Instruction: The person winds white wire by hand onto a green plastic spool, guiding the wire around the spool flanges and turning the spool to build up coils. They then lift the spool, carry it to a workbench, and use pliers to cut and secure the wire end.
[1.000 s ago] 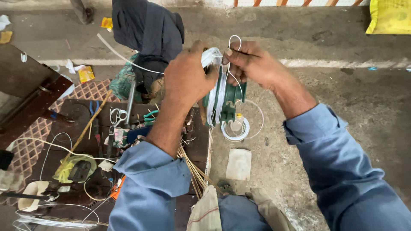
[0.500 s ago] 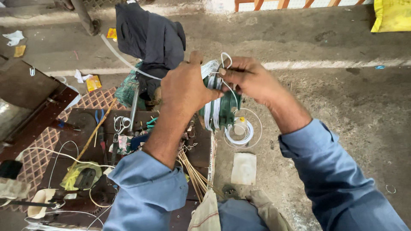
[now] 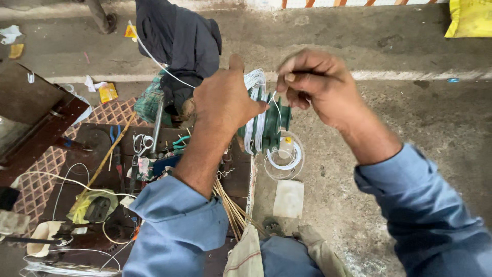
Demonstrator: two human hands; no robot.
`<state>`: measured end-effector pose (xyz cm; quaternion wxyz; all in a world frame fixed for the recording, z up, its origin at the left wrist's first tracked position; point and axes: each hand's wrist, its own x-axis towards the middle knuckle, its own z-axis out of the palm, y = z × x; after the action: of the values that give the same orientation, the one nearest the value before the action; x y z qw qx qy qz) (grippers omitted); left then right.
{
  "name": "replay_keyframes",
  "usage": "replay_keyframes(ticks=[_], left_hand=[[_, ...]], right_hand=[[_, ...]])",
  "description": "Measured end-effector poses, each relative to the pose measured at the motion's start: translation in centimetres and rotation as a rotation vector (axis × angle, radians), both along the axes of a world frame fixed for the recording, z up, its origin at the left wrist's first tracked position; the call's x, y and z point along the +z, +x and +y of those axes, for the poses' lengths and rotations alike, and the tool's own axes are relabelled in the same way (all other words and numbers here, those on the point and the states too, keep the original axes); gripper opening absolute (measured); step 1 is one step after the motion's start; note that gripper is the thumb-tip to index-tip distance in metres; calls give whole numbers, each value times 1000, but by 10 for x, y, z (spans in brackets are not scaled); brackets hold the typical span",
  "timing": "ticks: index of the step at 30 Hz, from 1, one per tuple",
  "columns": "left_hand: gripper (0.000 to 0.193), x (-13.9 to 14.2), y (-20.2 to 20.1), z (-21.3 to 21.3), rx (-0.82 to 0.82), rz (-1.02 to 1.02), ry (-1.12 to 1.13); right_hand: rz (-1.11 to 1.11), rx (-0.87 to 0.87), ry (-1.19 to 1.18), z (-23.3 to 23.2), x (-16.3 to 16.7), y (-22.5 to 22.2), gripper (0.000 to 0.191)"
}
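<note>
While the left hand [image 3: 225,102] grips the green coil [image 3: 266,125], the right hand [image 3: 318,87] pinches white wire [image 3: 274,100]

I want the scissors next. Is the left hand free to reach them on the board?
Probably not yet: the left hand grips the green coil. The scissors lie uncovered below it.
</note>
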<state>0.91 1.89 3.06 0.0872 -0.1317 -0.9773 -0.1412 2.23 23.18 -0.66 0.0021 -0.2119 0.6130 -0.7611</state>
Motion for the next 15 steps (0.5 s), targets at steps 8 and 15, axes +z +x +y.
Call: replay_keyframes(ticks=[8, 15], left_hand=[[93, 1, 3, 0, -17, 19, 12], [101, -3, 1, -1, 3, 47, -18]], right_hand=[[524, 144, 1154, -3, 64, -8, 28], [1013, 70, 2140, -8, 84, -6, 30]])
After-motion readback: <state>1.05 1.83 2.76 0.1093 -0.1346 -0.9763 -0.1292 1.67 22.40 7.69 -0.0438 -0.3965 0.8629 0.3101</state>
